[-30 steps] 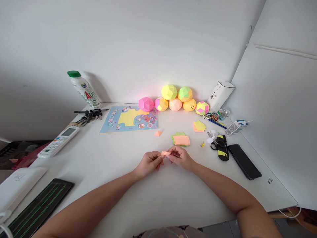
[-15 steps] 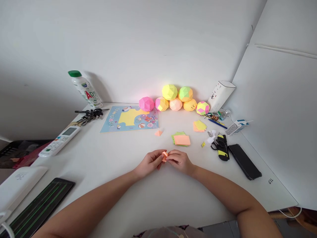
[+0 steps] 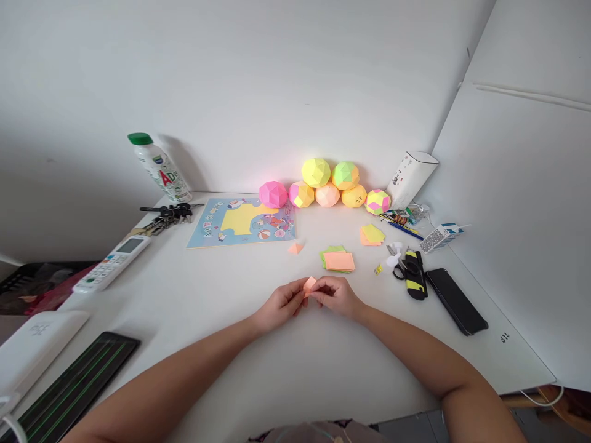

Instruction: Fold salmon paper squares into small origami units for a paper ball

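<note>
Left hand [image 3: 279, 304], right hand [image 3: 340, 297]: both pinching one peach paper piece [image 3: 309, 284], now turned broader-faced toward me; mid-fold, I judge.

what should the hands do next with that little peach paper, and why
Probably press the small peach paper flatter with the right hand while the left hand steadies it: both hands pinch it, and part of it seems to stick up between them.
</note>
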Action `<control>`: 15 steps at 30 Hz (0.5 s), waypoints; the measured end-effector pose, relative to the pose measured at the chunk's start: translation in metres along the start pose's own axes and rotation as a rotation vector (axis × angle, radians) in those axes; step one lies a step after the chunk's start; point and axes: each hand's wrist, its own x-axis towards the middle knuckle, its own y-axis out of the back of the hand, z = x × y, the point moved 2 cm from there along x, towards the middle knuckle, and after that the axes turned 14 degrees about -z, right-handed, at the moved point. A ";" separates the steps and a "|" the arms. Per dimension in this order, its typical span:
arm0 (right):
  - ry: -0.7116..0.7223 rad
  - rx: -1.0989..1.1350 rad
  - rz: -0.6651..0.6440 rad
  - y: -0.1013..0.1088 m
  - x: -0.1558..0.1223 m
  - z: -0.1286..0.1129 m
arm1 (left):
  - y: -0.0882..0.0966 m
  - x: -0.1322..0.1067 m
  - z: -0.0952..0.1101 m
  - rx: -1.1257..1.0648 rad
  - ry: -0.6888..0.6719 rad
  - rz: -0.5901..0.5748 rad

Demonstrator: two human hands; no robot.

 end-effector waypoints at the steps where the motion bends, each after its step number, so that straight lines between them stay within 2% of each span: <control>1: -0.015 0.026 -0.002 0.000 0.000 0.001 | 0.000 0.000 0.000 0.005 -0.004 0.000; 6: -0.048 0.099 0.025 0.001 0.000 0.003 | -0.002 0.000 -0.003 0.038 -0.026 0.002; 11: -0.065 0.148 0.018 0.000 0.002 0.001 | -0.003 0.001 -0.014 0.008 0.006 0.077; 15: -0.063 0.037 0.001 -0.001 0.003 -0.002 | -0.002 0.000 -0.020 -0.001 -0.002 0.105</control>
